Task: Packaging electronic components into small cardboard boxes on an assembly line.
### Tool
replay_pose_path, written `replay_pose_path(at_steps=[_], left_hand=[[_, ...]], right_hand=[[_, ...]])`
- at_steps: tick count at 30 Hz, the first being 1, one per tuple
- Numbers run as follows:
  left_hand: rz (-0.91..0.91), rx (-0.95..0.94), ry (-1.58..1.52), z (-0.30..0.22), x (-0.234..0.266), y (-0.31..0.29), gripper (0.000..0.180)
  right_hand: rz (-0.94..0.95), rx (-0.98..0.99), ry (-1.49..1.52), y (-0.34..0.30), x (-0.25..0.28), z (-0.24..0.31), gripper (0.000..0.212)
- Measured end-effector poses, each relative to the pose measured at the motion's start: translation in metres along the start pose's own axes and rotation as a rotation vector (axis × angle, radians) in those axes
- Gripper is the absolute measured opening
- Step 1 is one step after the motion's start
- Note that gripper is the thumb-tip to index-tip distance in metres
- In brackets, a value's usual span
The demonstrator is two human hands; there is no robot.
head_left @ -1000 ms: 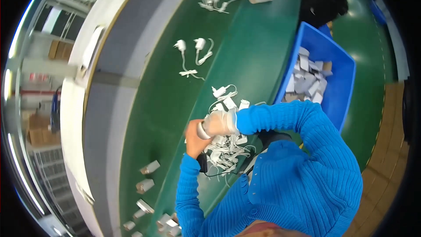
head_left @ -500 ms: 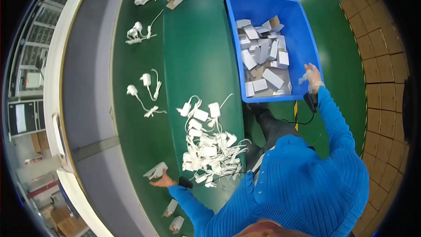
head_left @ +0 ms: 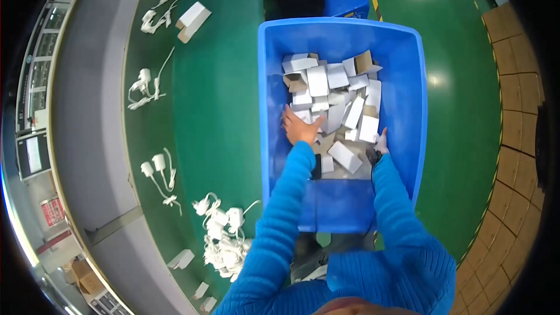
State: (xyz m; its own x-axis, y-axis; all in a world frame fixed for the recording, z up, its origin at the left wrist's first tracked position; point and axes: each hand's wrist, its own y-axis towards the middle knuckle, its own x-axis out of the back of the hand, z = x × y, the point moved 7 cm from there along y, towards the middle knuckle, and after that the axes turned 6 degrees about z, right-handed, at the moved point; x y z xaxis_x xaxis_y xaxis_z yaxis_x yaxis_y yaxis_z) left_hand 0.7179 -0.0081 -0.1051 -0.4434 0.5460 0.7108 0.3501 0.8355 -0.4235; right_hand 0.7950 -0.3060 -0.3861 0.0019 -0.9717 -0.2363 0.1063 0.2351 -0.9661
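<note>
Both my arms reach into a blue plastic bin that holds many small white cardboard boxes. My left hand is open, fingers spread, over the boxes on the bin's left side. It touches or almost touches them, and nothing shows in its grasp. Near the right wall, my right hand is beside an upright white box. It is seen edge-on, with its fingers stretched and partly hidden. A loose white box lies nearer me on the bin's floor.
Left of the bin, a green work surface bears a heap of white plug adapters with cables. More adapters lie along its left side. An open white box lies farther back. Brown cartons line the right side.
My left hand has let go of a white box on the green surface and moved into the bin. My right hand has come from the bin's right rim to inside it. My view has shifted.
</note>
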Motion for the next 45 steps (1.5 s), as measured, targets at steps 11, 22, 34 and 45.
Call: replay_pose_path(at_steps=[11, 22, 34, 45], left_hand=[[0.324, -0.191, -0.091, -0.029, -0.084, 0.071, 0.109], [0.183, -0.338, -0.582, -0.032, -0.108, 0.012, 0.092], [0.247, -0.267, -0.47, -0.059, -0.088, 0.012, 0.105], [0.002, -0.558, -0.648, -0.177, 0.106, -0.07, 0.115]], right_hand=[[0.417, 0.405, -0.247, -0.046, -0.034, 0.146, 0.063], [0.614, 0.561, -0.207, 0.034, -0.025, 0.122, 0.043], [0.571, 0.844, -0.728, -0.138, -0.186, 0.113, 0.049], [0.831, 0.582, -0.628, -0.286, -0.271, 0.122, 0.05]])
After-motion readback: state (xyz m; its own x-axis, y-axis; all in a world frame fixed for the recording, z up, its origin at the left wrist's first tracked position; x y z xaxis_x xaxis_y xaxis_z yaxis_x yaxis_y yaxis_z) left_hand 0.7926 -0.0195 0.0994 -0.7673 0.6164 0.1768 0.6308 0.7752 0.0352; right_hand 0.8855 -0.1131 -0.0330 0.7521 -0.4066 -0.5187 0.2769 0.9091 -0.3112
